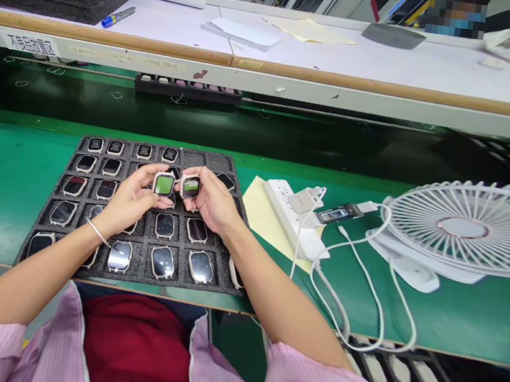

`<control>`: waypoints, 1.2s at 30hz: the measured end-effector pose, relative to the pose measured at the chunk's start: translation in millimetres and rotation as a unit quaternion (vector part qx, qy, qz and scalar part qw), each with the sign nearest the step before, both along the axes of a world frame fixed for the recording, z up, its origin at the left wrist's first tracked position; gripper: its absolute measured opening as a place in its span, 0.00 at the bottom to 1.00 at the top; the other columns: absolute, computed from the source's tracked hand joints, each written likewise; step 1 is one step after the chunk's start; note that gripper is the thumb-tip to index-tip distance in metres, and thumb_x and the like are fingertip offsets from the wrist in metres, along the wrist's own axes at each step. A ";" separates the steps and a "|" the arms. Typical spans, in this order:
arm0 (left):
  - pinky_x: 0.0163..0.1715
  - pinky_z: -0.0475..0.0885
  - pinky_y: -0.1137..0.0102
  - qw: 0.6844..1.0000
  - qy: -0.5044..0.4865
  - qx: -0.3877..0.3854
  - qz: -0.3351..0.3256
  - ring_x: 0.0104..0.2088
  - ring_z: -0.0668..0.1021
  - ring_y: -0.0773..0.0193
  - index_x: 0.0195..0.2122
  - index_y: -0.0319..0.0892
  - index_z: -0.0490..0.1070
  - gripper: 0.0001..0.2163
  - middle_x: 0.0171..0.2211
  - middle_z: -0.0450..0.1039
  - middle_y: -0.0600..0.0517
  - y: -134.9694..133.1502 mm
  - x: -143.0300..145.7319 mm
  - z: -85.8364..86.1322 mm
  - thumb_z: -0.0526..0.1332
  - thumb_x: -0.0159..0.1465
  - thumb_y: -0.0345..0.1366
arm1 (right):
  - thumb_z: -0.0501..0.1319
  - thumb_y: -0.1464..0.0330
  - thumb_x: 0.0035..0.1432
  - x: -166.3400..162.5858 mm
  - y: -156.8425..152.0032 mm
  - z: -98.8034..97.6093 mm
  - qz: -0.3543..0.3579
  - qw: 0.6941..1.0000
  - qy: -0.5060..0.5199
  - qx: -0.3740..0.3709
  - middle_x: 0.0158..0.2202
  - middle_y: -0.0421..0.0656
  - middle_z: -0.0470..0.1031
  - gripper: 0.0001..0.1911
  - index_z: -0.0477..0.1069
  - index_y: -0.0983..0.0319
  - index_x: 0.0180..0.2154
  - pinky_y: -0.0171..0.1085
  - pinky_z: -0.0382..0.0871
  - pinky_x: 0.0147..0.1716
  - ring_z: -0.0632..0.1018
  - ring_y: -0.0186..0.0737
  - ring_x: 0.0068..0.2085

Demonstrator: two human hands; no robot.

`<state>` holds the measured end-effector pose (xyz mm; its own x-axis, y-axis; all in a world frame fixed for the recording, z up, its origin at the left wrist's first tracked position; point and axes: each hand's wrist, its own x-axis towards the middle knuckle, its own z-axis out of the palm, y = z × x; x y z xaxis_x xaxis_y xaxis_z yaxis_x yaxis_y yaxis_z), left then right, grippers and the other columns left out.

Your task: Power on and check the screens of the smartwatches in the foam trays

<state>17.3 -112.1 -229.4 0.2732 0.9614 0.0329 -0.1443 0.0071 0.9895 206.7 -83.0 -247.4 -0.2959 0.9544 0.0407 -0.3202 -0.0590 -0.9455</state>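
The left hand (134, 197) pinches one watch (164, 184), the right hand (213, 201) another watch (190, 186), over the tray (193, 158) at the worktop's front edge. They are probably light and glass-faced, so hold the sides.

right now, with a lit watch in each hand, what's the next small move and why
Probably lower the right watch from the right hand into a far-right pocket of the foam tray, which looks empty; the left hand holds the left watch too.

Glossy glass-faced watches (164, 225) sit in a matt, rough foam tray (219, 280).
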 end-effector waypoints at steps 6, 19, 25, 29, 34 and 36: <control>0.44 0.82 0.65 1.000 -0.007 -0.007 0.005 0.36 0.85 0.63 0.56 0.43 0.66 0.27 0.47 0.78 0.49 -1.7 0.8 3.3 0.66 0.54 0.29 | 0.66 0.48 0.55 1.1 -2.0 0.8 -0.006 1.000 -0.010 0.004 0.29 0.37 0.77 0.23 0.69 0.59 0.41 0.30 0.61 0.19 0.71 0.29 0.20; 0.15 0.67 0.79 0.993 0.059 0.023 0.103 0.18 0.69 0.75 0.40 0.41 0.69 0.16 0.25 0.70 0.59 4.0 0.9 0.6 0.70 0.52 0.36 | 0.58 0.67 0.57 3.2 -2.5 3.9 0.062 0.998 0.010 -0.032 0.35 0.43 0.81 0.18 0.68 0.62 0.50 0.36 0.70 0.24 0.79 0.37 0.25; 0.31 0.76 0.74 0.998 0.030 0.000 0.050 0.29 0.78 0.71 0.50 0.42 0.65 0.28 0.39 0.76 0.53 1.8 1.5 1.2 0.70 0.48 0.29 | 0.62 0.74 0.48 2.7 -5.2 7.0 0.059 0.997 0.028 -0.030 0.39 0.39 0.80 0.28 0.64 0.57 0.53 0.36 0.73 0.28 0.79 0.35 0.27; 0.37 0.79 0.66 0.999 0.036 -0.030 -0.008 0.30 0.81 0.67 0.58 0.43 0.60 0.32 0.40 0.76 0.52 3.0 -0.9 15.1 0.69 0.52 0.30 | 0.70 0.74 0.45 17.8 5.4 20.4 0.042 0.999 -0.011 -0.004 0.43 0.40 0.78 0.36 0.61 0.55 0.54 0.37 0.75 0.33 0.80 0.35 0.31; 0.42 0.78 0.60 0.987 0.143 0.026 -0.062 0.37 0.82 0.60 0.55 0.40 0.63 0.25 0.41 0.75 0.48 40.2 14.4 36.5 0.67 0.57 0.32 | 0.71 0.65 0.47 70.6 49.9 25.6 -0.073 0.983 -0.152 0.069 0.43 0.42 0.75 0.31 0.63 0.59 0.52 0.40 0.75 0.36 0.78 0.35 0.32; 0.45 0.77 0.60 0.955 0.278 0.096 -0.045 0.40 0.80 0.58 0.55 0.40 0.65 0.23 0.46 0.73 0.45 65.2 29.3 38.3 0.66 0.59 0.34 | 0.69 0.65 0.50 89.0 68.9 20.4 -0.102 0.944 -0.299 0.092 0.44 0.43 0.72 0.27 0.66 0.61 0.52 0.42 0.74 0.40 0.75 0.34 0.33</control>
